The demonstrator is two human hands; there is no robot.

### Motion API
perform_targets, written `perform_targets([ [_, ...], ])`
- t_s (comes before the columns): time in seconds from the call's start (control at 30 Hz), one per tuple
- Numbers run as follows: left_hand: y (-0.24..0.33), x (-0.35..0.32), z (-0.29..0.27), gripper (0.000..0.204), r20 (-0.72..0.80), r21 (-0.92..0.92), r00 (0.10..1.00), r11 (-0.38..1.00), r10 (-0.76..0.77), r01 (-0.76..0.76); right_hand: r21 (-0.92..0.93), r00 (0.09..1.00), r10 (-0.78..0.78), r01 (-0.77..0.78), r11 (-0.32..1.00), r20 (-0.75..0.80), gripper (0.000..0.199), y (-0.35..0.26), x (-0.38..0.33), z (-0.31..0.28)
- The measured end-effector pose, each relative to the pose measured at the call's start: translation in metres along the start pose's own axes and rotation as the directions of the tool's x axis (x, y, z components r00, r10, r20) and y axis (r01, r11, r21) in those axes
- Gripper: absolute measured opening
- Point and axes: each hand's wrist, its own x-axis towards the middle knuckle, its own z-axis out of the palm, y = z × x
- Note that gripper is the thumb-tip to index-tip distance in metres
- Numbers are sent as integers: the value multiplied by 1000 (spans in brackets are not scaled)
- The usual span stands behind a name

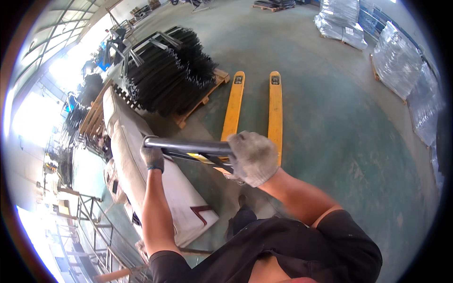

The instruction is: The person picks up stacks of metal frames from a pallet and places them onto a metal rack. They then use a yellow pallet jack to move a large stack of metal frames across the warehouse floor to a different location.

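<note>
A yellow pallet jack [276, 113] stands before me, its two forks pointing away across the floor. Its dark handle [193, 145] lies crosswise in front of my body. My left hand [154, 157], in a grey work glove, is closed round the handle's left end, with the fingers partly hidden. At the other end my right hand [255, 158], gloved as well, grips the bar with bent fingers. Nothing rests on the forks. Part of the jack's base is hidden beneath the handle and my hands.
Left of the forks, a wooden pallet [207, 96] bears a big stack of black metal parts [165, 70]. A long beige sofa-like piece [141, 155] lies close by my left arm. Plastic-wrapped pallet loads [396, 61] line the right side. A metal frame [96, 226] stands at lower left.
</note>
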Motion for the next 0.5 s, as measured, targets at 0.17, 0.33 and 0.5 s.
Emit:
perform_targets([
  [0.17,-28,86,89,32,175,-167,984,984,-31,61,-117,988,89,-103,988,-123,33,58,61,37],
  [0.33,-17,131,190,18,240,-208,970,975,-29,81,-241,975,145,-183,953,-167,29,124,98,61],
  [0.5,-19,215,305,17,330,-186,944,978,-28,94,-282,959,148,-215,935,-243,27,206,168,87],
])
